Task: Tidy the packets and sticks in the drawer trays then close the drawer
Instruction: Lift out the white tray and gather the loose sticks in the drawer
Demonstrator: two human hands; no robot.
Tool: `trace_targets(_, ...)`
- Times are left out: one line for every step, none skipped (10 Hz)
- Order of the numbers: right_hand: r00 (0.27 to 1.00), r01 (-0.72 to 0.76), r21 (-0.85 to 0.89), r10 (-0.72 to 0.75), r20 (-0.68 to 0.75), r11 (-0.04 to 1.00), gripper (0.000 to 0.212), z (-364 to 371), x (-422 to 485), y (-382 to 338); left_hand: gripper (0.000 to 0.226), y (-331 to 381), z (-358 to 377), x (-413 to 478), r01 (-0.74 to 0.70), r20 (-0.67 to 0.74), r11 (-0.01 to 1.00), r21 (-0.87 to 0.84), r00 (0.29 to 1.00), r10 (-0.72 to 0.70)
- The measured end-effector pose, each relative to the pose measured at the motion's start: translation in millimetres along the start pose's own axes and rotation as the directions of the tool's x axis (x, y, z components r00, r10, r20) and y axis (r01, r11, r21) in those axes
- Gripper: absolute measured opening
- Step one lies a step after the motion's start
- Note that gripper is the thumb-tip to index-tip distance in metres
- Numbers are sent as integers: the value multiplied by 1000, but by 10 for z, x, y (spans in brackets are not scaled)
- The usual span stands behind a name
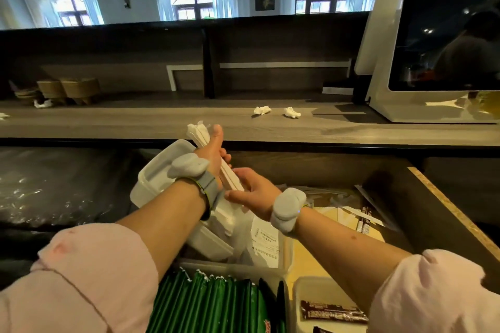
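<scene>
The sticks (pixel 199 130) – a bundle of white paper-wrapped ones – stood tilted in the air above the drawer (pixel 433 213), top ends leaning toward 11 o'clock, just past the counter (pixel 135 123) edge. The left hand (pixel 213 153) was clamped around the bundle's middle, thumb pointing up along it. The right hand (pixel 253 190) sat at the bundle's lower end, toward 5 o'clock from the left hand, thumb and fingers either side of the ends; whether it pinched them or only touched them could not be told. Below and at 8 o'clock from the hands a white tray (pixel 159 170) lay tipped in the drawer. At 6 o'clock, near the frame's bottom edge, green packets (pixel 216 301) stood in a row in their own tray, and at 4 o'clock brown packets (pixel 334 311) lay in another – loose papers lay behind them in the drawer. On the counter at 1 o'clock lay two crumpled tissues (pixel 262 110), with a screen (pixel 446 35) at 2 o'clock and wooden cups (pixel 70 89) at 10 o'clock.
</scene>
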State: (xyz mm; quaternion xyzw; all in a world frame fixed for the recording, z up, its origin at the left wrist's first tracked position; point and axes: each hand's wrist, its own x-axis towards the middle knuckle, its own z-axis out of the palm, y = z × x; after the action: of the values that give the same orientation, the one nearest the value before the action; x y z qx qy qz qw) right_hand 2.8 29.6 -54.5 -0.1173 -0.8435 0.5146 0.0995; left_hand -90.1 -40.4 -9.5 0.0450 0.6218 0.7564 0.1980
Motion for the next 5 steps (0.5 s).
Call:
trace_targets(991, 114, -175, -98, 96, 978, 45, 145, 47, -111, 36, -42, -97, 69, -13, -6, 998, 54, 1000, 14)
trace_targets(989, 122, -242, -96, 116, 963, 47, 262, 152, -77, 28, 99, -213, 134, -68, -19, 992, 110, 997, 70)
trace_targets(978, -138, -483, 198, 74, 865, 39, 364, 349, 112, 38, 302, -310, 179, -111, -80, 966, 233, 988, 133)
trace_targets(950, -178, -561, 289, 114, 809, 39, 392, 414, 160, 36, 383, -332, 125, -149, -10, 875, 461, 985, 173)
trace_targets(947, -135, -623, 285, 148, 771, 41, 428, 464, 190, 33, 346, -318, 148, -153, 93, 826, 543, 988, 122)
